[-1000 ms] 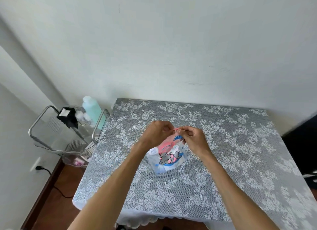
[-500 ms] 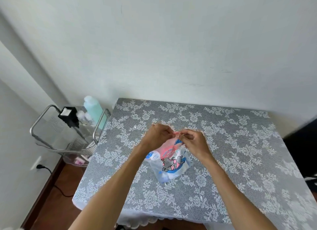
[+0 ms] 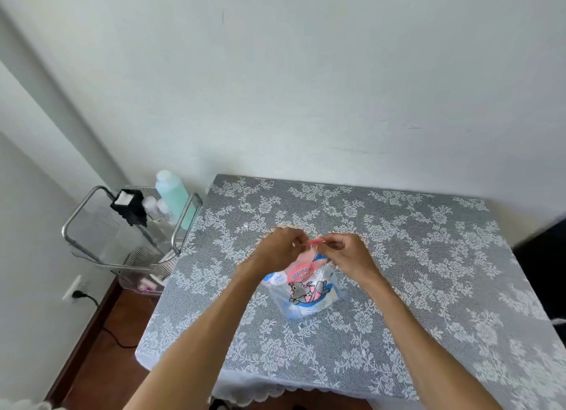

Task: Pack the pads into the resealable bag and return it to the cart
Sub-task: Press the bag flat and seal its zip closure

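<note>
Left hand (image 3: 280, 249) and right hand (image 3: 347, 252) pinch pink top strip of bag (image 3: 304, 290) above lace-covered table (image 3: 398, 256); cart (image 3: 131, 235) at left.

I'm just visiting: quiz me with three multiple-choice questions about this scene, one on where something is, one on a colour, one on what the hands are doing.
1. Where is the cart?
A. left of the table
B. on the table
C. right of the table

2. What colour is the tall bottle on the cart?
A. red
B. pale green
C. black

3. The hands are:
A. flat on the cloth
B. pinching the bag's top strip
C. holding the bottle

A: the cart stands beside the table.
B: the bottle.
B: left hand and right hand pinch the resealable bag.
</note>
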